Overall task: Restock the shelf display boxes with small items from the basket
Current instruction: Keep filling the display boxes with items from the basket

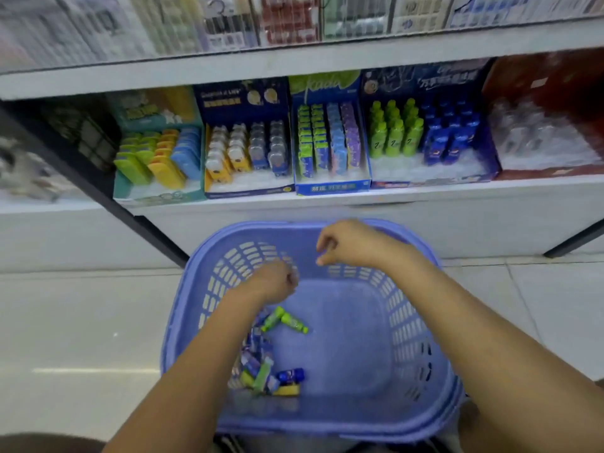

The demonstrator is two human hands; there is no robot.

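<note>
A lilac plastic basket (421,322) sits on the floor below the shelf. At its left side lie two small green bottles (285,322), a small blue bottle (291,375) and a pile of several packets (256,364). My left hand (273,282) hovers above the green bottles with its fingers curled shut; nothing shows in it. My right hand (346,245) hangs over the basket's far rim, fingers bent toward the thumb; blur hides whether it holds anything. On the shelf stands a dark blue display box (434,178) with rows of green and blue bottles.
More display boxes line the same shelf: a teal one (127,191), a blue one (248,191), a blue-and-green one (331,188) and a red one (542,173). A dark shelf post (130,210) slants down at the left. Pale floor tiles surround the basket.
</note>
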